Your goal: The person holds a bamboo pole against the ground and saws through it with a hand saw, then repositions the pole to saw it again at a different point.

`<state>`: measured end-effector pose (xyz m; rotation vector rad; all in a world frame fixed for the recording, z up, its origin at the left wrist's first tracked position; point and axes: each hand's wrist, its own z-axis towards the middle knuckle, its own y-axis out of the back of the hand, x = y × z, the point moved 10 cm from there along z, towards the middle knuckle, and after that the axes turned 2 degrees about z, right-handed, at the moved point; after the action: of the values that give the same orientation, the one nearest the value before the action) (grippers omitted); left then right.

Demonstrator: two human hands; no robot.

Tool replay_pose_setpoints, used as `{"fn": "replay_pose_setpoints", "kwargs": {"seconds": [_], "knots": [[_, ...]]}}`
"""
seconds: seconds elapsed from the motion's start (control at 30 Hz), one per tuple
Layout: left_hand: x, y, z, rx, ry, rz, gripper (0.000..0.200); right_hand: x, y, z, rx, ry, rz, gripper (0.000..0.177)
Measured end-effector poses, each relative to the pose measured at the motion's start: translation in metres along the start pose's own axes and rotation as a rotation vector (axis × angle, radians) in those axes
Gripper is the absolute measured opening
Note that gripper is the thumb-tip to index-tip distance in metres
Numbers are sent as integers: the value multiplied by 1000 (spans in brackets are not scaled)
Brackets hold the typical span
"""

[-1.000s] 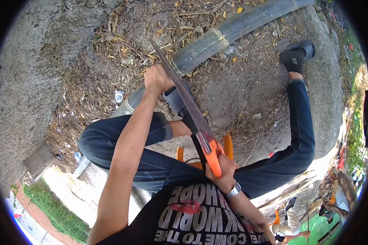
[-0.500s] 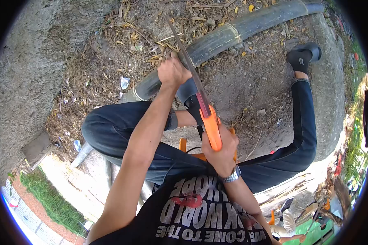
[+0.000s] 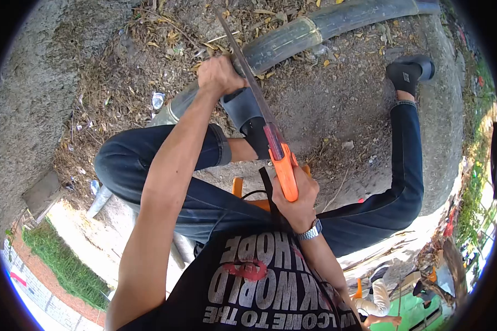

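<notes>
A hand saw with an orange handle [image 3: 285, 175] is in my right hand [image 3: 297, 199], its fingers wrapped round the grip. The long saw blade [image 3: 252, 83] runs up and left, crossing the thick dark-green bamboo pole [image 3: 284, 47]. Just left of the blade, my left hand [image 3: 220, 75] is closed over the pole, pressing it from above; its fingertips are partly hidden. My foot in a dark slipper [image 3: 242, 108] is close below the pole, near my left hand. Any cut in the bamboo cannot be made out.
My other foot [image 3: 407, 76] is planted at the right. Dry leaves and a crumpled plastic piece [image 3: 158, 100] lie on the dirt. A rough concrete surface [image 3: 33, 110] borders the left. Another person [image 3: 378, 303] is at the lower right.
The saw has come slightly toward my body relative to the pole. My view has shifted a little, so the pole appears higher. Both hands keep their holds.
</notes>
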<state>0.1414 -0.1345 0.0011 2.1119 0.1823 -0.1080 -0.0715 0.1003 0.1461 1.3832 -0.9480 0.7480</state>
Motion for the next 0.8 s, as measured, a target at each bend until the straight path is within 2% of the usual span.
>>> {"fn": "replay_pose_setpoints", "kwargs": {"seconds": [0.07,0.13,0.17,0.23,0.33,0.37,0.43,0.47,0.5,0.53,0.6,0.63,0.67,0.7,0.73,0.8], "knots": [[0,3,3,-33,28,58,80,15,14,-21,-8,-93,-15,16],[3,3,11,21,43,4,83,16,19,-51,-4,1,-136,13],[3,3,5,1,66,18,83,15,16,-46,-22,-29,-110,13],[10,-5,8,-104,81,63,81,9,-13,2,-36,-31,-47,13],[1,7,0,-49,3,25,78,7,-48,61,18,76,2,20],[-1,6,4,-120,-27,82,76,9,-43,65,11,93,-6,20],[5,-4,5,-78,-9,55,75,7,-22,35,38,-76,-57,15],[9,-3,16,-54,-17,44,75,32,-6,14,22,32,-67,18],[13,3,22,75,-8,-26,75,28,5,-24,10,132,-97,23],[11,-5,14,97,5,-42,75,25,11,-44,36,119,-107,23],[4,1,7,-55,18,82,71,10,17,-61,51,-59,-126,23],[10,-1,15,-96,22,20,68,9,9,-60,75,-17,-133,16],[15,-7,4,-74,15,21,68,11,3,-65,76,-38,-139,16],[16,-6,-7,-51,5,-9,66,18,-16,-68,164,0,-115,16],[6,10,2,-70,-31,-37,64,19,-36,-60,213,70,-95,25],[2,10,4,-136,-32,-19,65,17,-41,-67,178,116,-91,29]]}}
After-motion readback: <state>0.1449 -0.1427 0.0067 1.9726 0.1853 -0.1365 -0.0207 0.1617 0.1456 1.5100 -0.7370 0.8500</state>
